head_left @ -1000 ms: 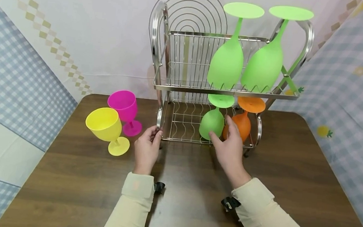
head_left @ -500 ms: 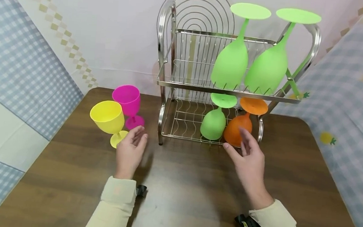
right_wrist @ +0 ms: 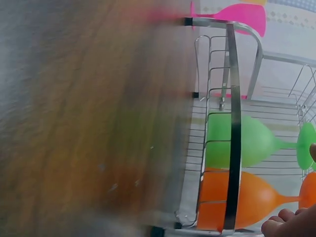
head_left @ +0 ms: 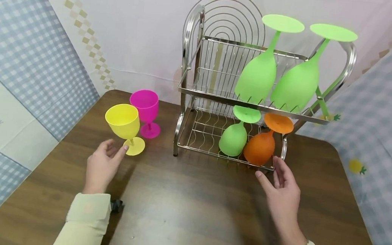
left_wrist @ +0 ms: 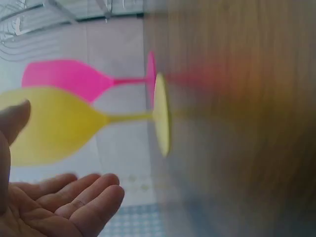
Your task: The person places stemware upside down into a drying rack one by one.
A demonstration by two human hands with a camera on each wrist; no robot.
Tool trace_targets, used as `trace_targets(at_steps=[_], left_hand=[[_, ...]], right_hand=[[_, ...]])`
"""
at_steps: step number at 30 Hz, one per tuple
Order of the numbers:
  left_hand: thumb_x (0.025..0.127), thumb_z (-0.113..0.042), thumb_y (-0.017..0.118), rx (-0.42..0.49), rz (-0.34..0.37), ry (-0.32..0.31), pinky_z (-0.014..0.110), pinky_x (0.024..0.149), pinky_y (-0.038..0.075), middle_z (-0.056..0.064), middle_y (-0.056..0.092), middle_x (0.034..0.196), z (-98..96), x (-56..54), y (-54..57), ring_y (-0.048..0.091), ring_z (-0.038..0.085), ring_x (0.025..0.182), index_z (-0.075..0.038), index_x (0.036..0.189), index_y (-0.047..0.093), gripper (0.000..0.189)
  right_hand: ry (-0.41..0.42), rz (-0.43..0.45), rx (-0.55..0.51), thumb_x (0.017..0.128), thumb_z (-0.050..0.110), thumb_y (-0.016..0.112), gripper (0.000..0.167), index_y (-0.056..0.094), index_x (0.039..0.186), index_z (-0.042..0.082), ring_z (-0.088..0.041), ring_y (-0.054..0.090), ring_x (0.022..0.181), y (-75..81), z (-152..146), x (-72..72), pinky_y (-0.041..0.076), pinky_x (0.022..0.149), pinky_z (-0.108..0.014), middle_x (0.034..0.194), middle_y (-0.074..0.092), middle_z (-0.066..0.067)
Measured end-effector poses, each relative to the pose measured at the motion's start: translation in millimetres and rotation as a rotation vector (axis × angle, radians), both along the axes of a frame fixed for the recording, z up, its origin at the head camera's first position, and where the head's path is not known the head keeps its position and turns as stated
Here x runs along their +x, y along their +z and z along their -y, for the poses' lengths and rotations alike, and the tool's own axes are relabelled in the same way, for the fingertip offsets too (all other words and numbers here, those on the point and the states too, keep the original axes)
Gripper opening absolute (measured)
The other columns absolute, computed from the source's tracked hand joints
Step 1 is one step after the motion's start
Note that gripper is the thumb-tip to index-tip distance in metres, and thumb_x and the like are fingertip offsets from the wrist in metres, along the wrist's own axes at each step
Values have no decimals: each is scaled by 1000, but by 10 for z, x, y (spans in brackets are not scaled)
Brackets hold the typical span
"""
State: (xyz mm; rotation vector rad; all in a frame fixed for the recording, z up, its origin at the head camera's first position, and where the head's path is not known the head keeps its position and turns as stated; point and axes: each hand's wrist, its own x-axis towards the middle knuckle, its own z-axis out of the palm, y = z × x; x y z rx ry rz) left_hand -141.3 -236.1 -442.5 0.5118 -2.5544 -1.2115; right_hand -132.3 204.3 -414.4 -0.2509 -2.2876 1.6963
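My left hand is beside the yellow goblet, fingers spread, thumb near its foot. Upright on the table behind it stands a magenta goblet. In the left wrist view, the thumb overlaps the yellow bowl and the fingers lie apart from it. My right hand hovers in front of the rack's lower right corner, fingers loosely bent and holding nothing. Close by, an orange goblet and a small green goblet rest upside down on the lower tier.
The two-tier metal dish rack stands at the back of the wooden table. Two large green goblets sit upside down on its upper tier. Checked cloth hangs at the left and right sides.
My left hand has left the rack's left post and moved left to the yellow goblet. My right hand has drawn back from the lower-tier goblets toward the right. The head view has shifted.
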Motion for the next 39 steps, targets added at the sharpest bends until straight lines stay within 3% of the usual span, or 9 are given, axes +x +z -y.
trace_targets(at_steps=[2,6,13,18,24,26,31,35,39], left_hand=[[93,-56,64,6,12,-5,55,106,46,25,44,151,70,-45,83,50,43,132,1,153,32,89],[85,-57,73,31,-59,-15,52,116,35,17,25,163,142,-203,258,34,38,145,-4,160,13,109],[78,-55,82,10,-115,-14,49,116,36,12,28,163,182,-353,449,39,34,143,-9,161,10,119],[80,-51,81,40,-106,28,51,111,42,13,38,158,157,-311,429,48,37,135,-13,160,20,107],[80,-41,84,92,-173,91,36,100,52,8,57,142,61,-103,413,61,24,120,-18,154,38,90],[80,-34,86,190,-210,81,29,100,52,7,58,142,17,-31,452,61,20,121,-18,152,41,86],[80,-14,86,587,-295,41,14,89,53,8,62,131,-126,111,600,62,15,110,-11,146,49,75],[85,-1,78,912,-370,-26,20,88,56,10,64,125,-316,165,658,64,17,107,-4,140,53,61],[92,4,68,1179,-437,-115,26,88,58,12,67,117,-588,153,600,68,18,100,0,129,58,39]], right_hand=[[-10,8,2,86,11,81,74,44,151,9,-15,44,140,-30,-28,36,38,108,-16,151,50,-5],[-7,8,14,86,11,81,73,46,149,8,-17,44,140,-89,-41,81,38,108,-16,150,51,-5],[53,7,17,86,12,81,73,45,150,8,-16,42,141,-156,13,75,36,110,-17,150,49,-4],[58,8,25,86,11,81,73,45,150,6,-17,42,141,-172,13,81,36,110,-17,150,50,-5],[70,-4,18,86,12,80,71,46,148,6,-17,43,141,-161,16,97,37,110,-17,149,50,-5],[73,-2,16,87,11,80,70,46,148,6,-17,42,141,-167,20,104,36,110,-17,150,50,-6],[81,2,5,87,9,79,68,47,147,3,-19,42,141,-214,47,136,36,109,-16,150,50,-8],[93,-11,-22,87,4,78,66,49,145,1,-20,43,141,-265,95,163,36,109,-17,150,51,-10],[122,-14,-78,87,2,78,64,50,144,2,-20,44,140,-295,195,180,37,110,-19,149,51,-11]])
